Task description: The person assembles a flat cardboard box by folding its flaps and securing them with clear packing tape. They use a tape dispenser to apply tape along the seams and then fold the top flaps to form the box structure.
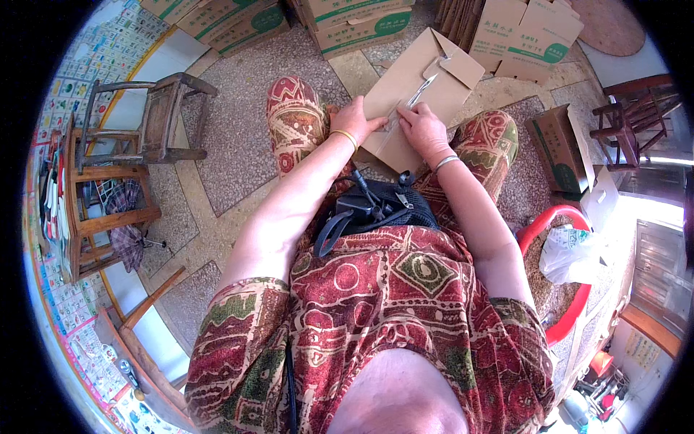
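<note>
A brown cardboard box (390, 81) rests between my knees, tilted, with its plain face up. A strip of shiny clear tape (419, 90) runs along the seam of that face and looks wrinkled toward its far end. My left hand (353, 121) grips the box's near left edge, thumb on the top and fingers against the side. On the tape near the seam's close end lies my right hand (425, 133), its fingers curled and pressed together; their tips partly hide the tape. A small black bag (383, 206) with straps sits in my lap, just below both hands.
Printed cartons (361, 25) stand along the far side, with folded cardboard (457, 22) beside them. An open carton (560, 148) and a red-rimmed tub (571, 318) holding a white plastic bag (567, 253) are at right. A wooden chair (163, 119) stands at left.
</note>
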{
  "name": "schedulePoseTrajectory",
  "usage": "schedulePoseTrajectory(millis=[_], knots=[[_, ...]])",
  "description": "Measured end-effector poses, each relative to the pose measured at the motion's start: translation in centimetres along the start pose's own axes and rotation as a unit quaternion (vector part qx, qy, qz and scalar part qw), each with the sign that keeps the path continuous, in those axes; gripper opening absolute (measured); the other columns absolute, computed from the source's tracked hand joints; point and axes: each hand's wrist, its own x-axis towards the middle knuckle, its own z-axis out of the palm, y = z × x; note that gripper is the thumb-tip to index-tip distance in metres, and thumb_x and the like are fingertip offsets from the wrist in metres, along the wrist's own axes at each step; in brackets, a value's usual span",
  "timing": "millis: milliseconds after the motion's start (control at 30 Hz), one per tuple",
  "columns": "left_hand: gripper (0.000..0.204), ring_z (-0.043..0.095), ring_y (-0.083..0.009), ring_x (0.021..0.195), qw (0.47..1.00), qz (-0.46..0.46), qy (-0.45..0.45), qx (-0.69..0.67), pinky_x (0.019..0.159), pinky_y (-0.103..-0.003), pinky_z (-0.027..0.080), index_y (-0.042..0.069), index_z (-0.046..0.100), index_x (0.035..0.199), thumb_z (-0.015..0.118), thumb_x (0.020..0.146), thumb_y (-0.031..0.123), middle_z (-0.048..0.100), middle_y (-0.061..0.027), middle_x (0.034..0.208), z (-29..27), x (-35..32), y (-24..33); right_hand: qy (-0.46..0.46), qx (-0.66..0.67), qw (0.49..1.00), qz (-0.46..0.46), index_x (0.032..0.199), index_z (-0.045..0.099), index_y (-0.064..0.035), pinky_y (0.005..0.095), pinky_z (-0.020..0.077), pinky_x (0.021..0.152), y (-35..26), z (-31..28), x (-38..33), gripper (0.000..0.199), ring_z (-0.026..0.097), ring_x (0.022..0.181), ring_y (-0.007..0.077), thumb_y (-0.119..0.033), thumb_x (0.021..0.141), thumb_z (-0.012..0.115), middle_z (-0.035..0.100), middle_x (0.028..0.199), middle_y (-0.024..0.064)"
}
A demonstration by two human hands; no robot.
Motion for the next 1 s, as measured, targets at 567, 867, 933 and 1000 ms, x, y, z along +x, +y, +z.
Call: schedulePoseTrajectory(millis=[567,867,933,1000], knots=[[0.078,0.063,-0.0334,0.099,0.996,-0.013,-0.083,0.013,0.084,-0.04,0.05,0.006,0.048,0.123,0.077,0.066,0.051,0.065,-0.0196,0.108,-0.1,-0.7,0.8,0.174,-0.034,0.984,0.031,0.131,0.044,-0.0003,0.0463,0.0344,0.103,5.3,2.1,1.5,0.058,0.042,0.123,0.0376,-0.029,0.083,0.061,0.044,0.135,0.021],[0.072,0.064,-0.0344,0.095,0.998,0.028,-0.042,0.044,0.08,-0.042,0.05,0.002,0.05,0.112,0.076,0.066,0.051,0.066,-0.0199,0.101,0.6,-0.9,0.5,0.0,-0.079,0.986,0.147,0.142,0.032,-0.0021,0.0489,0.0215,0.11,6.0,1.6,2.9,0.073,0.019,0.14,0.032,-0.045,0.087,0.055,0.023,0.151,0.0181],[0.072,0.064,-0.0347,0.095,0.998,0.017,-0.051,0.037,0.08,-0.042,0.05,0.002,0.05,0.112,0.076,0.066,0.051,0.066,-0.0203,0.102,0.4,-0.8,0.8,0.019,-0.061,0.991,0.12,0.141,0.032,-0.0023,0.052,0.022,0.109,6.7,1.2,2.7,0.073,0.02,0.14,0.0325,-0.045,0.086,0.056,0.023,0.151,0.0179],[0.071,0.064,-0.035,0.096,0.998,0.009,-0.055,0.021,0.081,-0.042,0.05,0.002,0.05,0.112,0.077,0.067,0.05,0.065,-0.0206,0.102,0.1,-0.8,0.9,0.03,-0.054,0.992,0.11,0.14,0.033,-0.0023,0.0541,0.0217,0.109,6.3,1.4,2.1,0.074,0.02,0.14,0.0325,-0.044,0.085,0.057,0.024,0.15,0.0176]])
